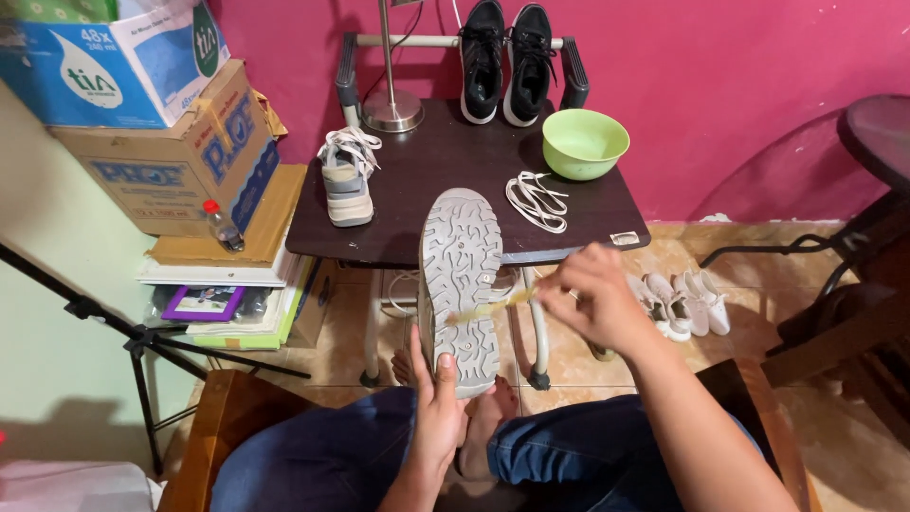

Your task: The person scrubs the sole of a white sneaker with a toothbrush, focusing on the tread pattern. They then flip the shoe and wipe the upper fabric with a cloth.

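My left hand (438,408) grips the heel end of a grey sneaker (461,275), held sole-up over my lap. The treaded grey sole faces me. My right hand (590,299) holds a thin yellowish brush (493,305) whose tip rests across the middle of the sole; the brush is blurred. A matching grey sneaker (348,176) with white laces stands on the dark small table (445,161) behind. Loose white laces (537,200) lie on the table next to a light green bowl (584,142).
A pair of black sneakers (505,59) leans at the table's back against the pink wall, by a metal lamp base (392,111). Cardboard boxes (171,142) stack at left over books. White shoes (682,303) lie on the floor; a tripod (142,341) stands left, dark furniture (853,284) right.
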